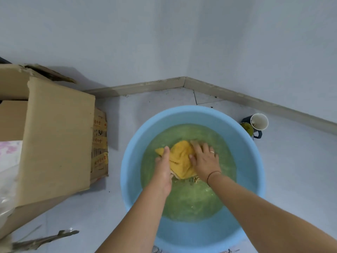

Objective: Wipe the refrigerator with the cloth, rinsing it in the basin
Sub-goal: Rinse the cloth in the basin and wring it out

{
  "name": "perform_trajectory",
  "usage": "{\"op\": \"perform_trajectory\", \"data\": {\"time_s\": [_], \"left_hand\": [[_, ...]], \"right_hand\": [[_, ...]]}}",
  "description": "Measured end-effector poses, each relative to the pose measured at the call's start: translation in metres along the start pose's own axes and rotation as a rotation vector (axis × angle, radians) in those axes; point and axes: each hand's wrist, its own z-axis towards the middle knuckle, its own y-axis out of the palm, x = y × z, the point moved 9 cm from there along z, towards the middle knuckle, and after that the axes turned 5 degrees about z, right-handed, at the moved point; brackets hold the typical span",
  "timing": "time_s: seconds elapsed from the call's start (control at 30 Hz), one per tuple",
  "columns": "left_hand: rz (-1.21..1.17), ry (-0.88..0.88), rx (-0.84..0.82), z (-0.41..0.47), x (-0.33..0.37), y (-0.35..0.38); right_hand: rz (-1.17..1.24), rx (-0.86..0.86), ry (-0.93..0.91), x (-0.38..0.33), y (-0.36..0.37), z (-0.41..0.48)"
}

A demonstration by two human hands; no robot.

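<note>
As rinsing is under way, the left hand (163, 161) pinches and the right hand (207, 160) presses, fingers flat, a crumpled yellow cloth (182, 157) in a round pale-blue plastic basin (252, 161) (greenish water (189, 203)); next, probably wringing, needing both hands gripping.

We've got one view: head cam, wide-angle, worn by the person. We look fwd and steeply down, nearly straight over the blue basin (252, 161), which sits ctr-bottom of frame, close to us. Both forearms (138, 216) enter from the bottom edge; left hand (164, 161) and right hand (206, 161) meet on the yellow cloth (182, 157) near ctr. We face a room corner (185, 78): skirting board (145, 86) bends across mid-frame w/ wall (164, 33) above. A cardboard box (58, 134) fills the left edge, a white cup (259, 121) sits just right of the basin. Straight lines bow toward the edges, typ. wide lens.
</note>
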Motion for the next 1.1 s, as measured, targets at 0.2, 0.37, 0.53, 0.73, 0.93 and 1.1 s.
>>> {"op": "perform_trajectory", "data": {"time_s": [0.2,0.37,0.53,0.73,0.93,1.1], "left_hand": [[0.031,-0.037,0.020,0.013,-0.019,-0.014],[-0.083,-0.092,-0.230,-0.003,-0.023,0.026],[-0.123,-0.087,-0.192,-0.006,-0.014,0.022],[-0.030,-0.087,-0.106,-0.012,-0.023,0.027],[0.076,-0.100,-0.019,-0.016,-0.028,0.010],[0.059,-0.166,0.114,-0.006,-0.030,-0.022]], "right_hand": [[0.181,-0.013,0.309,0.012,0.012,-0.009],[0.849,0.031,0.254,-0.045,0.007,-0.056],[0.923,0.148,0.107,-0.078,-0.028,-0.107],[0.388,0.145,0.101,-0.062,-0.023,-0.045],[0.112,0.138,0.072,-0.018,-0.017,-0.002],[-0.103,0.062,-0.086,-0.002,0.007,-0.021]]}}
